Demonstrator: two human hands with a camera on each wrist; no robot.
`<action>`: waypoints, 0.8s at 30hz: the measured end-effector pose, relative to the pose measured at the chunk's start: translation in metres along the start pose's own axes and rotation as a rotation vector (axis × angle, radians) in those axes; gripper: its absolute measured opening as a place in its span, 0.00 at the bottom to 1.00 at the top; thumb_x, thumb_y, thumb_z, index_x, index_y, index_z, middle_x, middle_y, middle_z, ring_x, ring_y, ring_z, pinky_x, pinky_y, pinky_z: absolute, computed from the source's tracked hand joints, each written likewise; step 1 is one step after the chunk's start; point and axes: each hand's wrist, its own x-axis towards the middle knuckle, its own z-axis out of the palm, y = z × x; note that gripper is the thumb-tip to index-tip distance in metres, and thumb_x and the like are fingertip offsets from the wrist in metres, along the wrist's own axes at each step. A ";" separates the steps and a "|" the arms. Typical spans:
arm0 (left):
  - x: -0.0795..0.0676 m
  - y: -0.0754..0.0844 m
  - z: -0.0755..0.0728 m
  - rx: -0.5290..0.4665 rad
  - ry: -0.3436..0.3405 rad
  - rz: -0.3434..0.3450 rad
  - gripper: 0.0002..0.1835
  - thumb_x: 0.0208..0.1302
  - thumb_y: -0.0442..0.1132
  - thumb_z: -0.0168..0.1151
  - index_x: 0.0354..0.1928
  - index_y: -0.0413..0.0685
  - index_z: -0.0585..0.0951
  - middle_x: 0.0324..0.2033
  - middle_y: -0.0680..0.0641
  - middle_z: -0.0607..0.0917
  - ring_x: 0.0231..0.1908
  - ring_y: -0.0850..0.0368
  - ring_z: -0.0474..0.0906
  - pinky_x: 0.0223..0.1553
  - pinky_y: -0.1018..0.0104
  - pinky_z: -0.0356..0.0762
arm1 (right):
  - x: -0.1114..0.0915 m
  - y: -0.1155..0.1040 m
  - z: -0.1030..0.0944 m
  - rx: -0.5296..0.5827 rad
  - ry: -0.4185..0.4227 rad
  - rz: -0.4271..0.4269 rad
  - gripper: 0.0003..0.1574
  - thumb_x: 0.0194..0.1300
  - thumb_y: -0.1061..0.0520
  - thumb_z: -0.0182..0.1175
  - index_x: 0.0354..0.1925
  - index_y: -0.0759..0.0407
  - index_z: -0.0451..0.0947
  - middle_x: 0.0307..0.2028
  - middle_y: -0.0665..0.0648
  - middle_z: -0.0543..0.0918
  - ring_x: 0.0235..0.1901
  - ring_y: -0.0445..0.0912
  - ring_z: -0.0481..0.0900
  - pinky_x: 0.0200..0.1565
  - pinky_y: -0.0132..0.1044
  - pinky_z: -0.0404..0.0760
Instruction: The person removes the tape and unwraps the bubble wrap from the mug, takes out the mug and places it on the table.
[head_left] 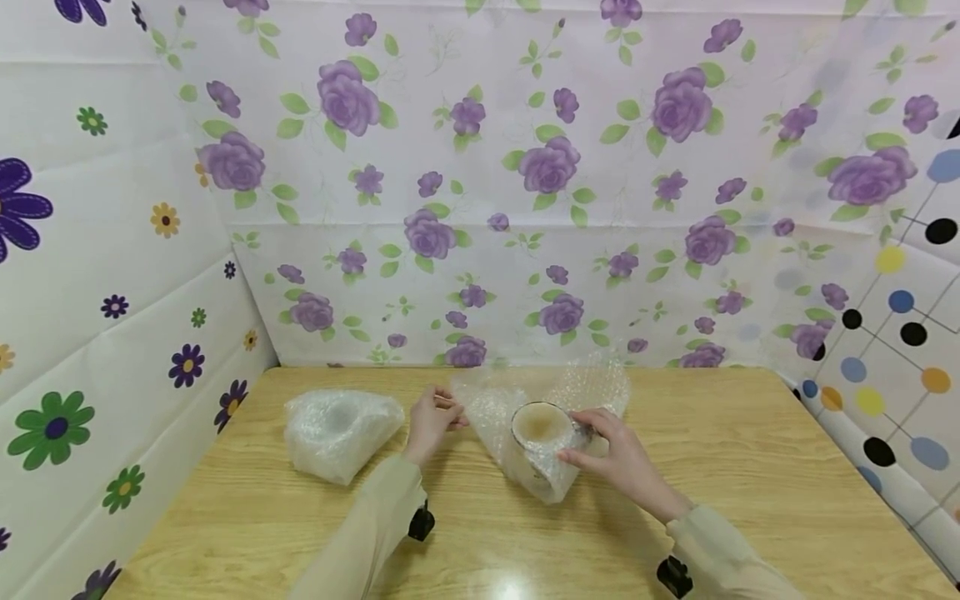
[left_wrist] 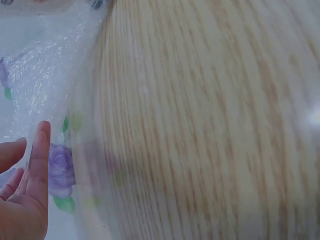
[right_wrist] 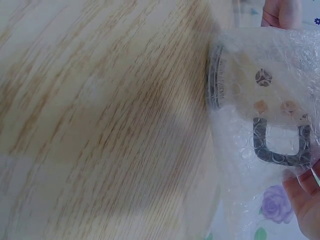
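A pale mug (head_left: 542,423) with a dark rim stands on a sheet of bubble wrap (head_left: 502,429), part of which is folded over its front. In the right wrist view, the mug's printed side (right_wrist: 250,92) and dark squarish handle (right_wrist: 282,159) show through the wrap. My right hand (head_left: 618,458) holds the mug at its handle side through the wrap, thumb at the front and a finger near the rim. At the wrap's left edge is my left hand (head_left: 433,423). Its fingers (left_wrist: 37,172) are extended in the left wrist view, with nothing gripped between them.
To the left on the wooden table (head_left: 712,442) lies another bubble-wrapped bundle (head_left: 337,433), its contents obscured. Flower-patterned sheets (head_left: 480,183) hang behind the table and along its left side. A dotted sheet (head_left: 892,367) borders the right.
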 end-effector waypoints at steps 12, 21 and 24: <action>0.001 -0.007 -0.001 0.146 -0.002 0.057 0.08 0.55 0.21 0.57 0.37 0.31 0.75 0.27 0.39 0.77 0.26 0.39 0.78 0.28 0.51 0.78 | 0.000 -0.001 0.000 0.009 -0.002 0.003 0.36 0.47 0.46 0.70 0.51 0.63 0.74 0.46 0.52 0.75 0.45 0.44 0.72 0.46 0.40 0.73; -0.001 -0.005 0.000 0.228 -0.066 -0.030 0.13 0.61 0.27 0.54 0.47 0.32 0.77 0.31 0.42 0.78 0.30 0.40 0.78 0.29 0.54 0.78 | 0.000 0.001 0.001 -0.006 0.022 -0.024 0.35 0.46 0.49 0.71 0.50 0.65 0.74 0.45 0.52 0.75 0.43 0.45 0.73 0.45 0.41 0.74; -0.002 -0.005 0.000 0.252 -0.068 -0.043 0.13 0.61 0.27 0.54 0.48 0.31 0.77 0.30 0.43 0.78 0.29 0.41 0.78 0.29 0.55 0.78 | 0.000 0.001 0.001 -0.007 0.016 -0.009 0.35 0.46 0.48 0.71 0.50 0.64 0.74 0.45 0.52 0.75 0.44 0.44 0.72 0.45 0.40 0.74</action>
